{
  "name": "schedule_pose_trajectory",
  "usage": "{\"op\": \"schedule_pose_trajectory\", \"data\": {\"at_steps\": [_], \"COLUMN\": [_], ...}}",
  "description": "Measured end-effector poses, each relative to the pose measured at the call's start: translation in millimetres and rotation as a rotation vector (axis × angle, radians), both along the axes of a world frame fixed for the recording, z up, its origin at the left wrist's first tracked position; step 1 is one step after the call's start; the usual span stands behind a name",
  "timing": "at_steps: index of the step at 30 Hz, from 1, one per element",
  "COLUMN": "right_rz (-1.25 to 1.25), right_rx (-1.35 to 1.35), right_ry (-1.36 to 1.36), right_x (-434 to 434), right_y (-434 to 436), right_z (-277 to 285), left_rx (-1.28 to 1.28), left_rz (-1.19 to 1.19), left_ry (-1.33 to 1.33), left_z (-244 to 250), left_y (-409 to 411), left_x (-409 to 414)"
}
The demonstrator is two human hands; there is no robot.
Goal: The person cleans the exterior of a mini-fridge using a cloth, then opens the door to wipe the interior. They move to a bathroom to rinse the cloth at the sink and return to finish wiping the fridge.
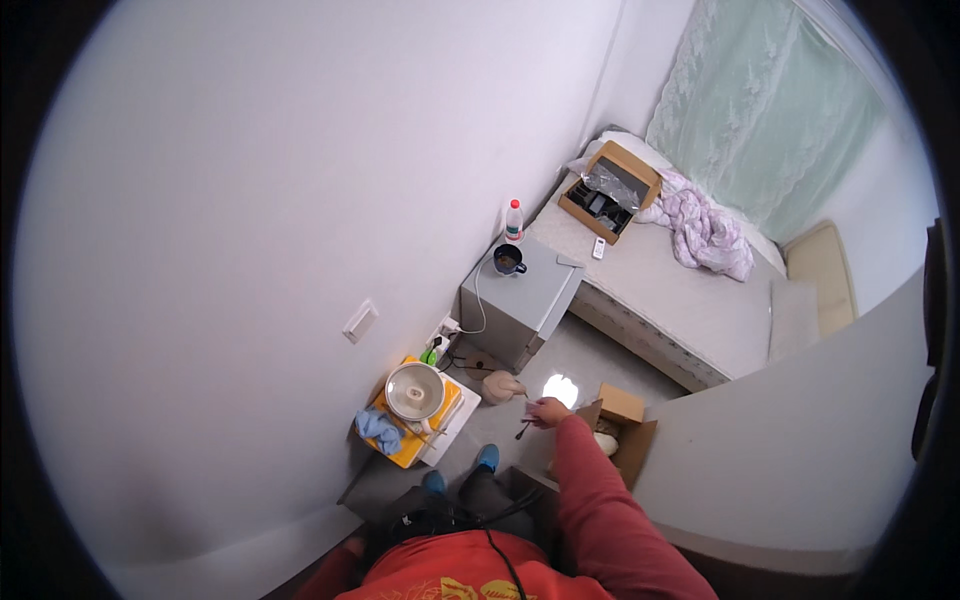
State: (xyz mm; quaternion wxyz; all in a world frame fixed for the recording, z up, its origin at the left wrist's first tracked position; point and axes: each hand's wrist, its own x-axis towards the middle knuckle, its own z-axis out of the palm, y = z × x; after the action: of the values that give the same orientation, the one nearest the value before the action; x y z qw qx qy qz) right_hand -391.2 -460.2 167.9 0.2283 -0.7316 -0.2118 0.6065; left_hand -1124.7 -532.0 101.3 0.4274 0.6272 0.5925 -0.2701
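Note:
My right hand (551, 412) reaches forward above the floor, its fingers closed on a small thin dark thing (523, 429) that looks like a short cord. Just beyond the fingers, to the left, a pale pink electric kettle (497, 388) stands on the floor. Beside my right forearm is an open cardboard box (639, 456) with a white item (606, 444) inside. My left hand (354, 545) is low by my left side, dim and partly hidden, so its grip cannot be made out.
At left, a white pot (415, 391), a blue cloth (380, 430) and chopsticks lie on a yellow-topped stand (405, 455). A grey cabinet (495, 300) holds a dark mug (509, 259) and a bottle (514, 221). Behind is a bed (652, 292) with an open carton (611, 191).

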Motion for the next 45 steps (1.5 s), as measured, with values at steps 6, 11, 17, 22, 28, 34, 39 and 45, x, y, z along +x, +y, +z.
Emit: {"op": "schedule_pose_trajectory", "data": {"at_steps": [6, 11, 17, 22, 28, 34, 39, 45], "right_rz": [-0.304, -0.451, -0.84, -0.184, -0.023, -0.072, -0.049, -0.419], "right_rx": [-0.032, -0.188, -0.22, -0.21, -0.349, -0.265, -0.127, 0.004], "right_ry": [-0.072, 0.101, 0.325, -0.125, -0.285, -0.291, -0.467, 0.046], "right_x": [65.0, 77.8, 99.5, 77.2, 88.2, 223.8, 329.4, 420.0], "right_y": [-111.2, -176.2, -264.1, -299.9, -288.7, -221.1, -131.9, -86.1], "right_z": [-33.9, -14.0, -41.9, -80.6, -87.3, -15.9, -22.8, -25.0], "left_rx": [-0.099, -0.056, 0.003, 0.012, 0.003, -0.061, -0.04, -0.006], "left_rz": [0.269, 0.309, 0.27, 0.263, 0.32, 0.44, 0.626, 0.732], "left_ry": [-0.024, -0.145, -0.328, -0.403, -0.318, -0.145, -0.059, -0.133], "left_z": [12.8, -9.0, -21.0, -7.6, 0.1, -8.0, 20.7, 39.9], "left_y": [7.7, 78.1, 173.5, 214.8, 215.4, 181.1, 160.8, 166.1], "left_x": [58.2, 116.1, 208.1, 273.3, 311.3, 377.0, 446.6, 540.0]}}
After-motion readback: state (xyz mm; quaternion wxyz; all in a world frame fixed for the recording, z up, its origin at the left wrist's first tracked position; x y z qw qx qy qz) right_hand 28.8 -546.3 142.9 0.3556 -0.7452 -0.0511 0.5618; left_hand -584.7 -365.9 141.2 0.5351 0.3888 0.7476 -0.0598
